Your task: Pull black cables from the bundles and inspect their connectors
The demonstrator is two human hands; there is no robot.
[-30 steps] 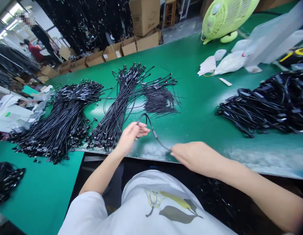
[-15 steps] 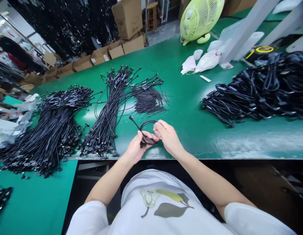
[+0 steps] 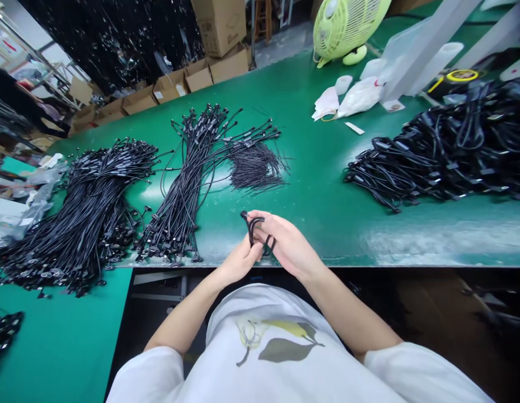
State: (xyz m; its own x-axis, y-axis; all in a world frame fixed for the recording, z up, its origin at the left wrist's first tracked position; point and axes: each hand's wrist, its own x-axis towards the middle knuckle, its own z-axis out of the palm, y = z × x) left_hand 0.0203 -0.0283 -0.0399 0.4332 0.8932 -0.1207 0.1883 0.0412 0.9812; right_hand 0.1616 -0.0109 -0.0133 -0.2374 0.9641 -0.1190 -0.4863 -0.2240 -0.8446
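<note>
A single head-worn view looks forward and steeply down over the near edge of the green table (image 3: pixel 327 184) (close in), its far edge high in frame.

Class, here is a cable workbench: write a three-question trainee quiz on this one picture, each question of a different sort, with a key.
1. True or false: both hands hold one folded black cable.
2. Which lies nearest the green fan? A white bags B cardboard boxes C the leftmost cable pile
3. Fill in: the tabletop is ___ in colour.

Key: 1 true, the left hand and right hand meet on it; 2 A; 3 green.
</note>
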